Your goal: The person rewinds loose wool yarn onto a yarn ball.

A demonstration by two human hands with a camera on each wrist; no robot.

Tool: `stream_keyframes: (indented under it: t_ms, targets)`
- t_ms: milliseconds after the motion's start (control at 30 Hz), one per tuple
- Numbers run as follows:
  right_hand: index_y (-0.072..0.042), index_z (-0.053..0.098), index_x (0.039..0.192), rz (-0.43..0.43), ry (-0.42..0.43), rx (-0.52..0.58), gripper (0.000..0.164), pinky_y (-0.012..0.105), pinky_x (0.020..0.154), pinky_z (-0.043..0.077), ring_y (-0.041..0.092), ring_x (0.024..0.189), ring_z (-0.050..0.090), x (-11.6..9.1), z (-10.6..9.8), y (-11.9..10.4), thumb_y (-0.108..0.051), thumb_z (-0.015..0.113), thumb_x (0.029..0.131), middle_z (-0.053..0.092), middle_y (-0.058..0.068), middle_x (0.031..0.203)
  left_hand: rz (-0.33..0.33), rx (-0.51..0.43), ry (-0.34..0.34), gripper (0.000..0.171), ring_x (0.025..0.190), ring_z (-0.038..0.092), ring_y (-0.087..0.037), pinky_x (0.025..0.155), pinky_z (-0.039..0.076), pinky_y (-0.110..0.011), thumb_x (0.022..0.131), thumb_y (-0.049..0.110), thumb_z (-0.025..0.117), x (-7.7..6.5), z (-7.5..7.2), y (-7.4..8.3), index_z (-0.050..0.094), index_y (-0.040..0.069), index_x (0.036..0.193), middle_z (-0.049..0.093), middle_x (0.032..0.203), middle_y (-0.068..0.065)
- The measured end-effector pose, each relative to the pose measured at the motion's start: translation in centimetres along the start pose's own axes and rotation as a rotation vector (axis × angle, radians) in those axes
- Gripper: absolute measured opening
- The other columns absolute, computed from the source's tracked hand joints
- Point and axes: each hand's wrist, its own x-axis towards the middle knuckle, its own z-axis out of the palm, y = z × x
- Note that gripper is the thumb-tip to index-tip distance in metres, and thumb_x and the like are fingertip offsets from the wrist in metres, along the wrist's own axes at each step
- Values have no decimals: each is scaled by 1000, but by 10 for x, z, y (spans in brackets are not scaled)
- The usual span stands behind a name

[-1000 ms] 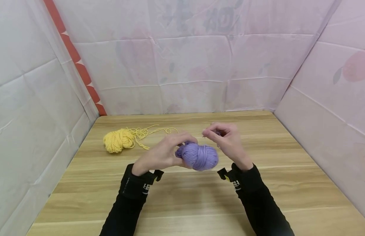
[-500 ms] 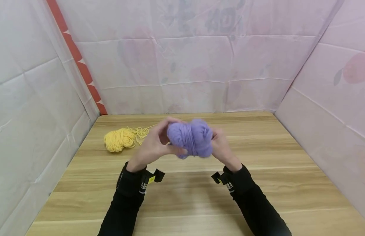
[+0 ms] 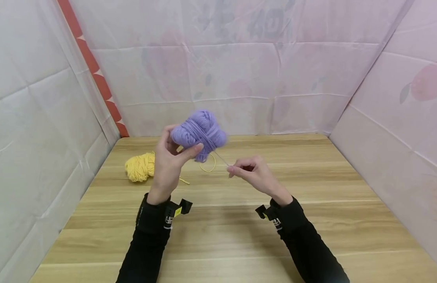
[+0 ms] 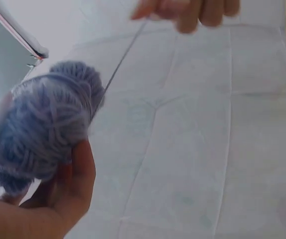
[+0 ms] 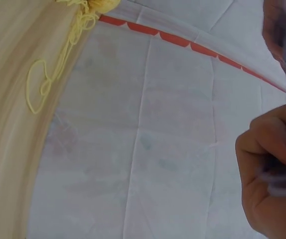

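A purple ball of yarn (image 3: 200, 131) is held up above the table in my left hand (image 3: 167, 161), with the thumb across its front and the fingers behind. One strand of yarn (image 3: 222, 158) runs taut from its lower right side to my right hand (image 3: 251, 173), which pinches it between thumb and fingertips. In the left wrist view the ball (image 4: 43, 119) and the strand (image 4: 125, 55) show clearly. Some purple yarn (image 5: 282, 181) is also tucked inside the curled right hand (image 5: 267, 149) in the right wrist view.
A yellow ball of yarn (image 3: 139, 167) lies on the wooden table (image 3: 218, 236) at the left, partly behind my left hand. Its loose yellow strand (image 3: 208, 169) loops out toward the middle. Sheeted walls (image 3: 225, 86) enclose the back and both sides.
My left hand has lifted the purple ball up and to the left and turned it. The right hand, at the ball half a second ago, is now apart from it with a strand stretched between.
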Motion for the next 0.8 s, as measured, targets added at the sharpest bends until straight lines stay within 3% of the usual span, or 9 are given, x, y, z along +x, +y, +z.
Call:
stream_keyframes:
  t_ms: [200, 333, 500, 667, 800]
  targets:
    - [-10, 73, 80, 8, -81, -46, 15, 25, 48, 27, 7, 52, 28, -9, -15, -6, -8, 64, 92, 42, -4, 58, 26, 83, 133, 48, 103, 59, -20, 84, 58, -30, 76, -9, 75, 3, -7, -3, 52, 15, 110, 60, 110, -3]
    - [-13, 72, 79, -12, -151, -55, 16, 25, 47, 29, 9, 51, 27, -15, -28, -11, -6, 63, 91, 44, 3, 59, 55, 153, 191, 48, 102, 59, -20, 82, 56, -27, 75, -6, 77, 5, -13, -4, 53, 16, 110, 61, 109, -2]
    - [-20, 70, 75, -23, -259, -78, 22, 20, 40, 30, 4, 47, 32, -21, -44, -20, -5, 64, 91, 39, 3, 57, 89, 258, 237, 50, 100, 59, -19, 79, 55, -24, 74, -2, 80, 8, -20, -6, 53, 9, 114, 60, 108, 0]
    - [-21, 69, 78, -99, -303, -35, 26, 20, 42, 34, 6, 49, 40, -32, -60, -31, 3, 63, 89, 42, -1, 58, 73, 429, 190, 57, 97, 57, -18, 75, 55, -23, 73, 3, 82, 10, -23, -12, 51, 3, 120, 59, 109, -5]
    - [-12, 69, 85, -195, -238, 87, 31, 25, 42, 33, 10, 53, 41, -43, -69, -39, 17, 58, 84, 45, -1, 62, 22, 594, 30, 58, 100, 61, -24, 77, 58, -29, 72, 4, 83, 11, -21, -16, 52, 2, 121, 62, 113, -14]
